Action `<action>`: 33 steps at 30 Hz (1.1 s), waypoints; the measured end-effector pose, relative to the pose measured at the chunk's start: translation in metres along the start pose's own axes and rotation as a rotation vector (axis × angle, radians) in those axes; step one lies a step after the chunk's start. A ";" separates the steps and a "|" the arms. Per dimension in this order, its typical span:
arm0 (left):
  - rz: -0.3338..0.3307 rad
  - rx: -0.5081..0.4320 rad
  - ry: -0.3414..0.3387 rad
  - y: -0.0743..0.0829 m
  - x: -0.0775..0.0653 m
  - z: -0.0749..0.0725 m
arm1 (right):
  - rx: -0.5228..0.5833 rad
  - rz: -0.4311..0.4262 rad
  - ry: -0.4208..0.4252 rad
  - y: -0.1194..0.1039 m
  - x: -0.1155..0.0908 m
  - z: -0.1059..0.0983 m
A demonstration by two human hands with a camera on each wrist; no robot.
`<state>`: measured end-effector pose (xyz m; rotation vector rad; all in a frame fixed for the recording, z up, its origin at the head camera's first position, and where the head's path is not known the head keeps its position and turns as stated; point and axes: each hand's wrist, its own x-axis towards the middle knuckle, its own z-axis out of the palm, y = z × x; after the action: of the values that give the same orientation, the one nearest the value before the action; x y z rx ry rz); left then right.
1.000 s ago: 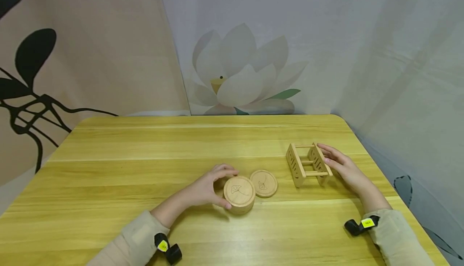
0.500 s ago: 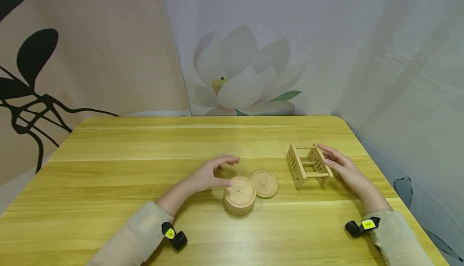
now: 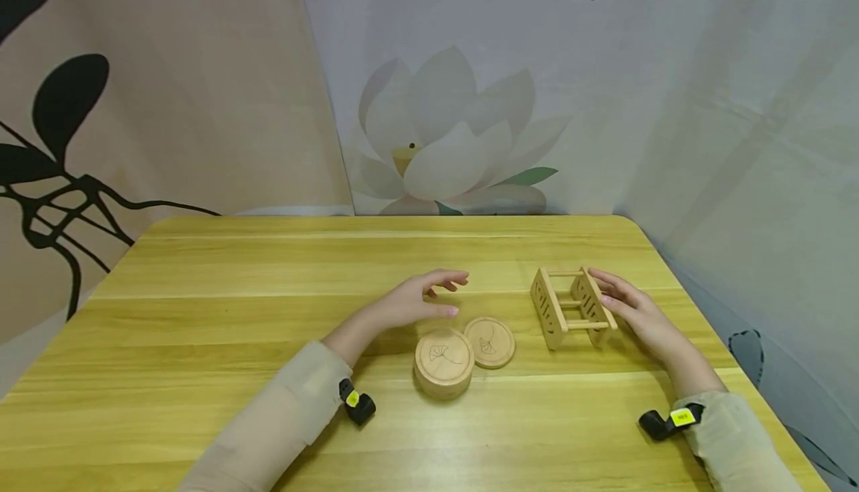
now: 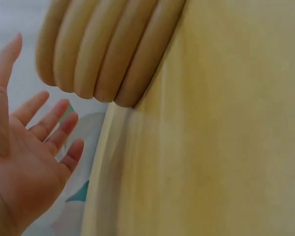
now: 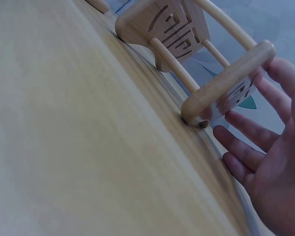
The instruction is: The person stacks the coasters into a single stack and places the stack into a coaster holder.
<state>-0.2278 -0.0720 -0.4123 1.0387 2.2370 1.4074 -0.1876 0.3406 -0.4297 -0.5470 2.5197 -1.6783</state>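
Observation:
Several round wooden coasters with an engraved leaf form a stack (image 3: 443,369) near the middle of the table. Against its right side lies a single coaster (image 3: 491,343) with a similar leaf. My left hand (image 3: 419,300) hovers behind the stack, holding nothing, its fingers spread and relaxed; the left wrist view shows it apart from the stack's layered edges (image 4: 96,54). To the right stands a wooden coaster rack (image 3: 548,309) with cut-out side panels joined by dowels. My right hand (image 3: 636,314) touches the outside of the rack's right panel (image 5: 228,83) with loosely extended fingers.
Everything stands on a wood-grain table (image 3: 255,313) with rounded far corners. Directly behind it hangs a printed cloth backdrop (image 3: 470,119) with a lotus. A black wrist camera (image 3: 357,402) sits on the left sleeve, another camera (image 3: 671,420) on the right.
My left hand has let go of the coaster stack, lifted off and moved away behind it and to the right. The right hand and the rack have stayed in place.

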 end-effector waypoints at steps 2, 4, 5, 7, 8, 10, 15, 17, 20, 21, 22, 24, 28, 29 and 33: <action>-0.010 0.019 -0.031 0.002 0.007 0.001 | -0.003 0.005 0.003 0.001 0.000 0.000; -0.020 0.028 -0.065 0.004 0.012 0.003 | -0.009 0.018 0.006 0.001 0.000 0.000; -0.028 0.028 -0.082 0.004 0.015 0.003 | -0.011 0.023 0.006 0.001 0.000 0.000; -0.045 0.029 -0.115 0.005 0.019 0.005 | -0.015 0.026 0.006 0.001 0.000 0.000; -0.051 0.026 -0.128 0.004 0.021 0.006 | -0.018 0.023 0.006 0.000 0.000 0.000; -0.056 0.021 -0.150 0.003 0.026 0.007 | -0.012 0.012 0.003 0.000 0.000 0.000; -0.054 0.027 -0.214 -0.006 0.038 0.009 | -0.013 0.005 0.010 0.000 0.000 0.000; -0.062 0.035 -0.244 -0.009 0.041 0.010 | -0.017 0.010 0.011 0.000 -0.001 0.000; -0.070 0.037 -0.291 -0.012 0.046 0.010 | -0.010 0.015 0.006 0.000 0.000 0.000; -0.067 0.038 -0.304 -0.013 0.047 0.009 | -0.005 0.013 0.004 0.000 0.000 0.000; -0.060 0.041 -0.314 -0.014 0.048 0.009 | 0.000 0.009 0.002 0.000 0.000 0.000; -0.036 0.058 -0.339 -0.015 0.051 0.010 | 0.014 0.005 -0.003 -0.001 0.000 0.000; 0.016 0.163 -0.393 -0.016 0.056 0.011 | 0.027 0.000 -0.009 -0.001 0.001 -0.001; 0.022 0.189 -0.406 -0.016 0.057 0.011 | 0.029 0.003 -0.010 -0.001 0.001 -0.001; 0.021 0.263 -0.446 -0.015 0.058 0.009 | 0.027 0.015 -0.010 -0.001 0.001 0.000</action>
<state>-0.2692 -0.0287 -0.4228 1.3114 2.1062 0.7945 -0.1883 0.3404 -0.4285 -0.5319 2.4838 -1.6975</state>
